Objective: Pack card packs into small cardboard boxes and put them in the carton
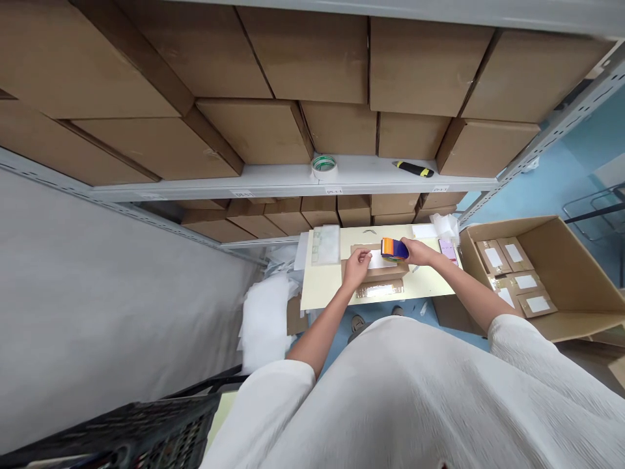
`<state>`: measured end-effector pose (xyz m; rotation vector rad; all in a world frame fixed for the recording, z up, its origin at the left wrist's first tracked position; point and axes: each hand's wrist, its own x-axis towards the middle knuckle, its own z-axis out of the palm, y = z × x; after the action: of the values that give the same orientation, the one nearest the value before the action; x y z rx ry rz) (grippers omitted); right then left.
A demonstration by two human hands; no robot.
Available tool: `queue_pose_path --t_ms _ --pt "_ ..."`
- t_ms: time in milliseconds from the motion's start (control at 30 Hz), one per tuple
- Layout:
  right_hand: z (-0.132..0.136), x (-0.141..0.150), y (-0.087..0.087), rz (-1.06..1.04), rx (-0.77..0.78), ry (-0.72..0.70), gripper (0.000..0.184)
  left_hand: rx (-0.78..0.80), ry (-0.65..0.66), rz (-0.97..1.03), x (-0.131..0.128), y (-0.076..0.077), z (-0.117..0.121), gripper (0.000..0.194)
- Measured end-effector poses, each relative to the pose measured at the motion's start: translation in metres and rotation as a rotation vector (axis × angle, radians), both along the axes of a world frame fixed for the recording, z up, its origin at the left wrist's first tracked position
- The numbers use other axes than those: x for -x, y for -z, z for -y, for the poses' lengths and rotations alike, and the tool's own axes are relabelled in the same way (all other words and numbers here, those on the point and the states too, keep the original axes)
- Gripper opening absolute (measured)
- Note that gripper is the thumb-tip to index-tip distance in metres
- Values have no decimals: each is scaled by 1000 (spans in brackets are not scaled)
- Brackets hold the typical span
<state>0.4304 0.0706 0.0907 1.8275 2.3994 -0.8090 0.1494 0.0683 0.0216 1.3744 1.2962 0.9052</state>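
Warehouse shelving (pixel 293 184) of grey steel, stacked with brown cartons (pixel 312 58), fills the head view. On a cream board (pixel 325 286), a flat cardboard mailer (pixel 375 272) lies under both hands. Right hand (pixel 418 252) wraps an orange-and-blue tape dispenser (pixel 394 248), fingers curled, resting it on the mailer. Left hand (pixel 359 264) steadies the mailer, fingers slightly apart, tips on a white strip (pixel 381 262). Open carton (pixel 576 241) holding packets (pixel 512 273) stands beside the board, within arm's reach.

Orange-and-blue tape dispenser (pixel 394 249); pale yellow board (pixel 322 286)
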Motion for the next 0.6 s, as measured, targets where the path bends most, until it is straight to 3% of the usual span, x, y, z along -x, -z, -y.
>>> queue_pose_path --t_ms 100,233,467,600 --pt "0 1 1 -2 4 12 45 137 -39 159 -12 -18 -12 20" --pt "1 2 2 -46 -13 7 43 241 -38 219 -23 -34 -19 30" --pt "4 0 2 -101 -38 -15 36 275 -61 260 -28 -36 -24 41" --pt "3 3 -1 -146 -76 -77 31 268 -84 170 -19 -34 -27 47"
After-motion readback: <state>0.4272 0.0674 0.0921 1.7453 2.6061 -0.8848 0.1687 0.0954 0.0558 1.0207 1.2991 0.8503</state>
